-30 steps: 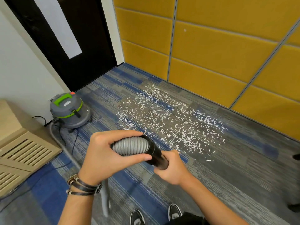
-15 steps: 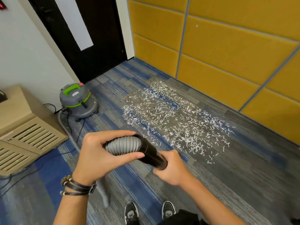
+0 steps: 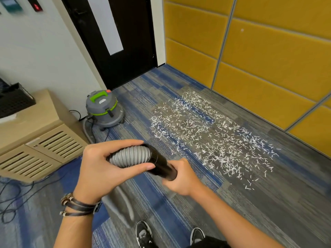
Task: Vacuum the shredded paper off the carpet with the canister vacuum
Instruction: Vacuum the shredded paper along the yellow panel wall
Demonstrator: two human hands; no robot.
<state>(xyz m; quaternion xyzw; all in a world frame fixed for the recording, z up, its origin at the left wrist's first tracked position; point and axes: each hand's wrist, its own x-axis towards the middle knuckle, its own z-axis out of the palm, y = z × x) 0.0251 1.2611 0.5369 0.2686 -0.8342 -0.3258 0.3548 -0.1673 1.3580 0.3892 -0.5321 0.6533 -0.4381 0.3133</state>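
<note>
The canister vacuum (image 3: 104,111) stands at the left edge of the carpet (image 3: 268,203), by the wall. My left hand (image 3: 100,169) wraps the ribbed grey hose (image 3: 130,156); my right hand (image 3: 180,181) grips its black end tube (image 3: 161,167). Shredded paper (image 3: 215,138) lies scattered just beyond.

No legible text anywhere. Small pale label (image 3: 102,100) on the lid of the canister vacuum (image 3: 104,113), beside the green handle: print too small to read. Wall plates (image 3: 37,5) at top left, one dark with a red mark, one teal: blurred, no letters made out.
</note>
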